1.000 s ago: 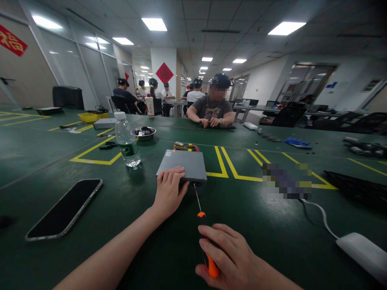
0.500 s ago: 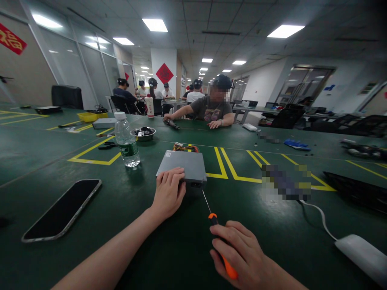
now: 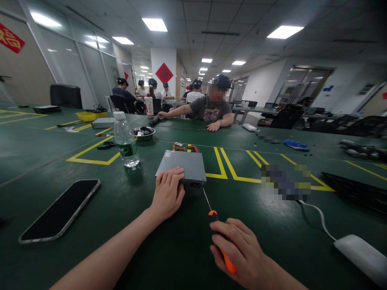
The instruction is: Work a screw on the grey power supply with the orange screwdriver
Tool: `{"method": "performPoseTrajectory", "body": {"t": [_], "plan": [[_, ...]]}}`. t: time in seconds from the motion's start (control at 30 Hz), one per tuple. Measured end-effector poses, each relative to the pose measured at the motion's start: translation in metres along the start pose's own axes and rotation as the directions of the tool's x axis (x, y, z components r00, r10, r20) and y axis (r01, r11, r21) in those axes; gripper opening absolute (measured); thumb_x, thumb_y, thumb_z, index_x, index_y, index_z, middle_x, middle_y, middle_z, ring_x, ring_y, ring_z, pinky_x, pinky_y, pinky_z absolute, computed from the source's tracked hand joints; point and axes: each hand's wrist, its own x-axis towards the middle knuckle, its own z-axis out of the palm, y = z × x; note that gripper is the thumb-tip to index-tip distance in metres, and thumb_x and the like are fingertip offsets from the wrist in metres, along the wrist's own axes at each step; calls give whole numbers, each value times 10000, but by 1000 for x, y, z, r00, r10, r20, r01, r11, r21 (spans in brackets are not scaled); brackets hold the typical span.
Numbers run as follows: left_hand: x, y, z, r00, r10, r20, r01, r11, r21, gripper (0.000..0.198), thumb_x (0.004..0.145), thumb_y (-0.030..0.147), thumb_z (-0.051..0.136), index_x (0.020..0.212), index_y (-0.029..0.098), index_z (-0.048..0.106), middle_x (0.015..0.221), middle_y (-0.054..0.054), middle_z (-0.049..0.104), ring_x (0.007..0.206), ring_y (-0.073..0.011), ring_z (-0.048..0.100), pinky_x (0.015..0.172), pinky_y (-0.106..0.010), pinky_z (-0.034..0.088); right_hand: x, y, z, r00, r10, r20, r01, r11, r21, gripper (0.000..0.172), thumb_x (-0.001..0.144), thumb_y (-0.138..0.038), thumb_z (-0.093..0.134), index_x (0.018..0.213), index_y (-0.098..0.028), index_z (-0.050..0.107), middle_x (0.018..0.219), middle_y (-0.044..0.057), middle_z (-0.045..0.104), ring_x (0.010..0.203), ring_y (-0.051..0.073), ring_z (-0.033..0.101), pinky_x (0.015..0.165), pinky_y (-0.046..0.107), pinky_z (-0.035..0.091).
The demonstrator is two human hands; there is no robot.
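A grey metal power-supply box (image 3: 185, 166) lies on the green table (image 3: 187, 241), with coloured wires (image 3: 185, 148) at its far end. My left hand (image 3: 167, 194) rests on its near left corner, fingers curled over the edge. My right hand (image 3: 242, 253) is wrapped round the handle of an orange and black screwdriver (image 3: 219, 237). The screwdriver's thin shaft points up and left, and its tip is at the lower right corner of the box's near face.
A black phone (image 3: 59, 211) lies at the left, a water bottle (image 3: 125, 140) and a metal bowl (image 3: 143, 133) behind it. A white mouse-like device (image 3: 361, 255) with a cable sits at the right. A person across the table reaches left; others sit farther back.
My right hand has shifted the screwdriver to the right, and its tip has moved from the box's near face towards the lower right corner. The person opposite has stretched an arm out to the left.
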Motion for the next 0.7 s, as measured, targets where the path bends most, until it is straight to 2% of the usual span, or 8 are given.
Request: {"method": "performPoseTrajectory", "body": {"t": [0.7], "plan": [[-1,1,0,1000,0,-10,0,1000,1,240,809,201,479,1049,205,460,1186,-76,563,1143,-230,468,939,-416,292,1,-2,2,1000,4,-13,-4,1000,-13,84,862,-115,482,900,-124,556,854,97,666,778,148,637,725,279,509]]}}
